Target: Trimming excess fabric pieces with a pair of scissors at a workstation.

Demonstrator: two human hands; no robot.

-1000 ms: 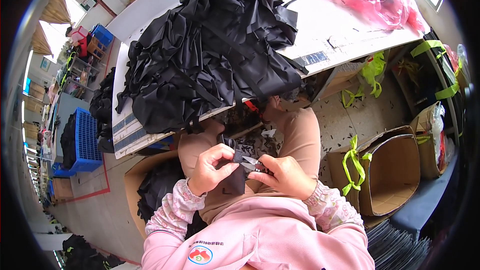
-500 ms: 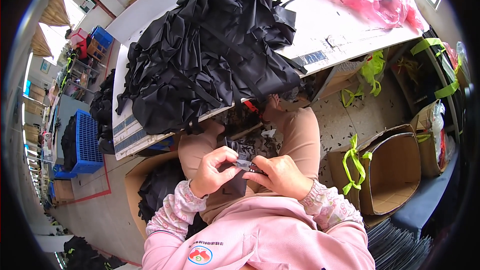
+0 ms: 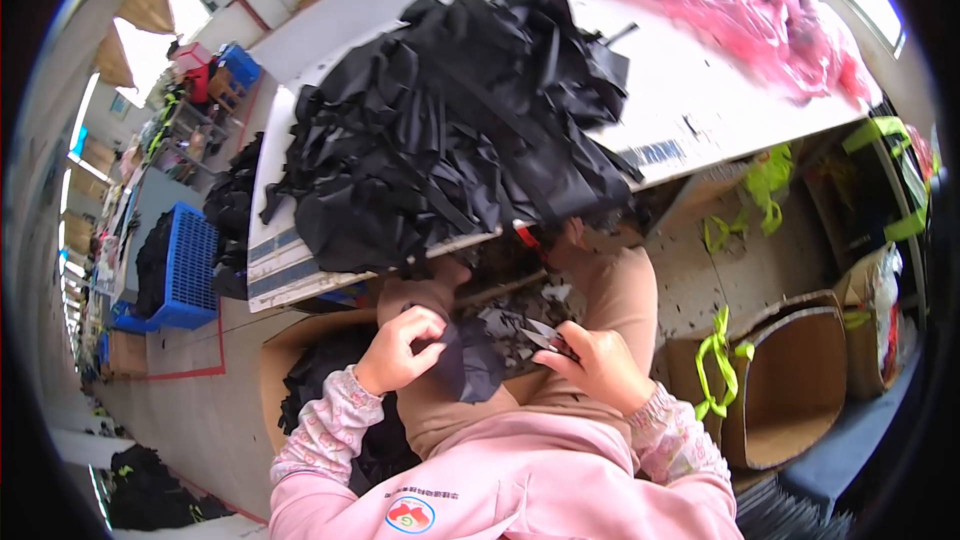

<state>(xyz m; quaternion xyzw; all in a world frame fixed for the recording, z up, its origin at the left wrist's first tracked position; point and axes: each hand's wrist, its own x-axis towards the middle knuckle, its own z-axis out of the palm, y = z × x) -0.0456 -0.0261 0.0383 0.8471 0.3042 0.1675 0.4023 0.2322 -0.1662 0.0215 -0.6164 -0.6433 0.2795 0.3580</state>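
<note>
My left hand [image 3: 402, 352] is closed, fingers and thumb pinching the edge of a black fabric piece [image 3: 474, 365] that hangs over my lap. In my right hand [image 3: 598, 368] is a pair of small thread snips [image 3: 542, 334], their metal blades spread and pointing toward the fabric without touching it. The snips' handle is mostly hidden by my fingers. In front of my knees, a big heap of black fabric pieces [image 3: 440, 130] lies on the white table [image 3: 690, 135], draping over its near edge.
Pink plastic sheeting [image 3: 740, 25] lies at the table's far right. An open cardboard box [image 3: 795, 380] tied with neon-yellow strips stands at my right. Another carton [image 3: 275, 365] with black fabric sits by my left leg. Scraps litter the floor below; a blue crate [image 3: 190, 265] stands farther left.
My hands were together at the fabric's upper edge; now they are apart. The right has drawn back to the right with the snips, while the left keeps the fabric. The view has shifted slightly.
</note>
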